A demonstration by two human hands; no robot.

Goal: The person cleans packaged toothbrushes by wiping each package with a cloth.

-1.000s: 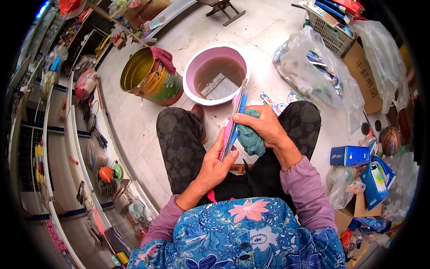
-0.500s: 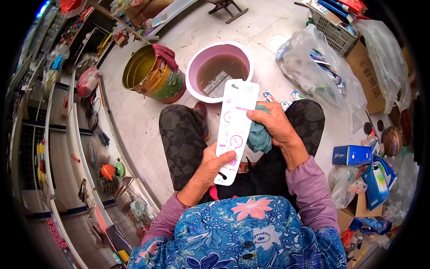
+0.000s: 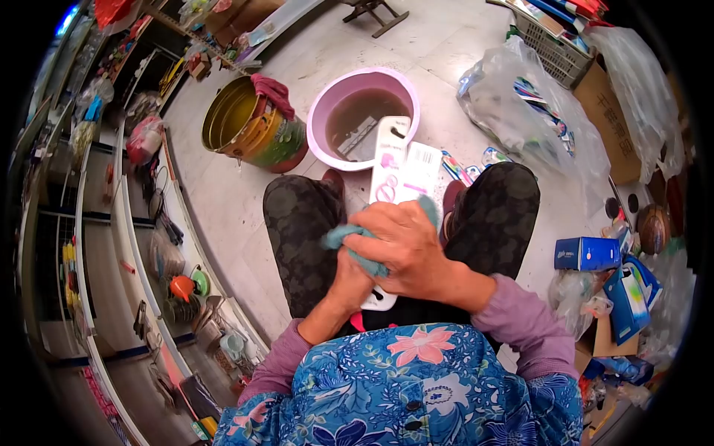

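A long white hang-slot package [image 3: 390, 157] with purple printing slants up between my knees, its slotted bottom end showing below my hands. Beside it shows a second white panel [image 3: 421, 169] with a barcode; whether it is a separate package I cannot tell. My left hand [image 3: 348, 288] grips the lower part of the package, its fingers mostly covered. Over it lies my right hand [image 3: 405, 247], closed on a teal cloth [image 3: 363, 251] pressed against the package. Just beyond stands a pink basin [image 3: 320, 123] of murky water, with a pale flat shape in the water.
Left of the basin is a metal bucket [image 3: 279, 145] with a red cloth [image 3: 272, 93] over its rim. Shelving [image 3: 134, 245] runs along the left. To the right are a plastic bag of packets [image 3: 513, 97], a blue box [image 3: 587, 254] and a cardboard carton [image 3: 606, 123].
My right hand has moved left and down across the package with the cloth, now covering its lower part and my left hand. The barcode panel has come into sight.
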